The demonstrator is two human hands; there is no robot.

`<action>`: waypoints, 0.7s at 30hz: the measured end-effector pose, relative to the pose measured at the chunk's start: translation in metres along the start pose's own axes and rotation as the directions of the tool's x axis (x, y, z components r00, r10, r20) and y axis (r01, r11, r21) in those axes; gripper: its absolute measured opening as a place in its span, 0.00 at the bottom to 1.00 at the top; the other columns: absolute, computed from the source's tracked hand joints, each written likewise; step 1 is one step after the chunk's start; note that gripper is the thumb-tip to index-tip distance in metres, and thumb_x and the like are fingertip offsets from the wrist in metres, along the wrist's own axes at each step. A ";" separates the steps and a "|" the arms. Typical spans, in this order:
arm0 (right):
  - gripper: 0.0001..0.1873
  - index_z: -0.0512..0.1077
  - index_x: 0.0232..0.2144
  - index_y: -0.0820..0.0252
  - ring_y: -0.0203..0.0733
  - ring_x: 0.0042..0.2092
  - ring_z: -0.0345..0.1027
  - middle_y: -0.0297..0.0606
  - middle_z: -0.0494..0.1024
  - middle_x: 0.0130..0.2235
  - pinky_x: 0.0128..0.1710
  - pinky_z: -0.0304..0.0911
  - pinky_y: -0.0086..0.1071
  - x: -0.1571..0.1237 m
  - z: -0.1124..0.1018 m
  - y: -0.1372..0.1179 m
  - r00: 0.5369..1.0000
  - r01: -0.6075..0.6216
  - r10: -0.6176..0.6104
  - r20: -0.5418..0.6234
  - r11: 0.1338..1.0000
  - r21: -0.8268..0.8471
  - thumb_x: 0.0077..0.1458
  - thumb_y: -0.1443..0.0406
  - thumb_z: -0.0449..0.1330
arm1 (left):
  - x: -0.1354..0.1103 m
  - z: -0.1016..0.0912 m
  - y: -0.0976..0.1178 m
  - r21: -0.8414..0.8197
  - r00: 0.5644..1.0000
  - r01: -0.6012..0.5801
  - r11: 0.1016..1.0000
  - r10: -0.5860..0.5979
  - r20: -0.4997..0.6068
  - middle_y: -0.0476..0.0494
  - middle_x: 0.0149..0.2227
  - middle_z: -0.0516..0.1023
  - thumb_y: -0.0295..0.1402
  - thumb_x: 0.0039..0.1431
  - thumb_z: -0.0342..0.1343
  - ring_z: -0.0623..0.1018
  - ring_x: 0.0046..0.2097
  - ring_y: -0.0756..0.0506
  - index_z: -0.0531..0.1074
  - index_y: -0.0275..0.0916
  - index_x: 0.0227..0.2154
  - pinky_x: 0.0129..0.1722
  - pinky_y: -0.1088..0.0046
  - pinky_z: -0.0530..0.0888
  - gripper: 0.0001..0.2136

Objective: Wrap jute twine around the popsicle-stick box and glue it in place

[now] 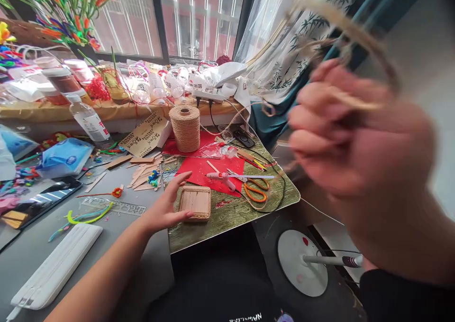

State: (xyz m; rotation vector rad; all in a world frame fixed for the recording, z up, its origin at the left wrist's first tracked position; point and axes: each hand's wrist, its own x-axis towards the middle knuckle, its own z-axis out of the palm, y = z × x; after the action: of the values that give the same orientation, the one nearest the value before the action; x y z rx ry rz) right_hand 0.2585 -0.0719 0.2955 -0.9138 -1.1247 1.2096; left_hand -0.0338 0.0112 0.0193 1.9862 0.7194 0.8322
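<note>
My right hand [355,127] is raised high at the right, close to the camera and blurred by motion. Its fingers are closed around a length of twine [359,32], which loops above the fist. A spool of twine [185,130] stands upright at the back of the table, with a strand running off to the right. Beside a small square box of wooden sticks [195,201], my left hand [165,208] has its fingers apart. The thumb overlaps the box's left edge; whether it touches is unclear.
Right of the box lie a pink glue gun [223,176] and orange-handled scissors [256,189] on red paper [192,168]. Loose wooden sticks [144,174] and a clear ruler [117,206] lie left. A plastic bottle [88,118] leans farther back. The table edge [234,228] is nearby.
</note>
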 end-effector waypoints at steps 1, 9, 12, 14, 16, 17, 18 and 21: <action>0.17 0.62 0.29 0.56 0.24 0.20 0.51 0.26 0.61 0.24 0.18 0.48 0.22 0.013 0.018 0.017 1.000 -0.022 0.022 -0.002 0.992 0.127 0.73 0.69 0.48 | 0.007 0.008 0.020 -0.046 1.000 -0.015 0.999 0.014 -0.017 0.34 0.73 0.56 0.49 0.62 0.64 0.57 0.74 0.31 0.53 0.48 0.72 0.72 0.45 0.58 0.40; 0.11 0.64 0.37 0.53 0.35 0.32 0.72 0.29 0.76 0.31 0.38 0.75 0.35 0.099 0.043 0.151 0.982 -0.152 0.118 0.146 0.957 0.246 0.64 0.62 0.65 | 0.025 0.046 0.096 -0.695 0.994 0.093 0.713 -0.107 0.023 0.53 0.23 0.65 0.43 0.72 0.55 0.71 0.25 0.52 0.74 0.39 0.39 0.33 0.72 0.76 0.12; 0.11 0.66 0.36 0.55 0.37 0.35 0.75 0.32 0.79 0.33 0.40 0.75 0.36 0.112 -0.002 0.160 0.985 -0.147 0.135 0.104 0.983 0.111 0.62 0.62 0.66 | 0.008 0.001 0.077 -0.728 0.941 0.084 0.680 -0.295 -0.167 0.57 0.21 0.54 0.40 0.70 0.58 0.56 0.21 0.56 0.75 0.38 0.36 0.19 0.83 0.58 0.10; 0.11 0.68 0.37 0.56 0.39 0.36 0.76 0.36 0.81 0.34 0.40 0.74 0.35 0.110 -0.033 0.157 0.985 -0.125 0.133 0.111 0.989 -0.080 0.60 0.62 0.67 | -0.002 -0.036 0.066 -0.688 0.878 0.051 0.724 -0.361 -0.315 0.57 0.21 0.52 0.39 0.67 0.60 0.55 0.21 0.56 0.75 0.38 0.35 0.18 0.84 0.56 0.09; 0.12 0.71 0.39 0.57 0.39 0.34 0.76 0.38 0.82 0.35 0.36 0.73 0.34 0.094 -0.058 0.152 0.971 -0.107 0.166 0.171 0.945 -0.308 0.58 0.61 0.69 | -0.010 -0.066 0.057 -0.629 0.823 0.068 0.775 -0.399 -0.404 0.57 0.20 0.52 0.39 0.66 0.61 0.54 0.21 0.55 0.76 0.37 0.36 0.18 0.84 0.55 0.09; 0.13 0.73 0.41 0.57 0.39 0.33 0.75 0.38 0.82 0.35 0.34 0.72 0.34 0.081 -0.068 0.150 0.955 -0.094 0.197 0.220 0.909 -0.406 0.58 0.59 0.69 | -0.013 -0.076 0.053 -0.613 0.815 0.108 0.783 -0.422 -0.397 0.56 0.21 0.54 0.40 0.66 0.61 0.55 0.21 0.55 0.76 0.37 0.37 0.18 0.84 0.56 0.10; 0.14 0.74 0.43 0.57 0.38 0.32 0.74 0.37 0.82 0.35 0.33 0.71 0.33 0.066 -0.076 0.151 0.923 -0.079 0.250 0.291 0.866 -0.494 0.60 0.56 0.67 | -0.016 -0.083 0.048 -0.594 0.799 0.137 0.793 -0.443 -0.407 0.56 0.21 0.55 0.41 0.65 0.61 0.55 0.21 0.55 0.77 0.36 0.38 0.18 0.83 0.57 0.11; 0.15 0.79 0.34 0.57 0.39 0.30 0.73 0.37 0.81 0.32 0.31 0.65 0.32 0.018 -0.093 0.169 0.722 0.026 0.546 0.425 0.593 -0.805 0.63 0.52 0.63 | -0.025 -0.087 0.027 -0.574 0.738 0.181 0.798 -0.496 -0.457 0.55 0.21 0.59 0.41 0.63 0.62 0.57 0.21 0.55 0.78 0.35 0.40 0.17 0.82 0.58 0.13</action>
State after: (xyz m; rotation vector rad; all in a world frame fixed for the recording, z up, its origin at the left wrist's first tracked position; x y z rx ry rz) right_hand 0.3103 -0.0238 0.1151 -1.4184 -2.2645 1.3492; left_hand -0.1114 0.0219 0.0727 1.0552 1.0701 1.2669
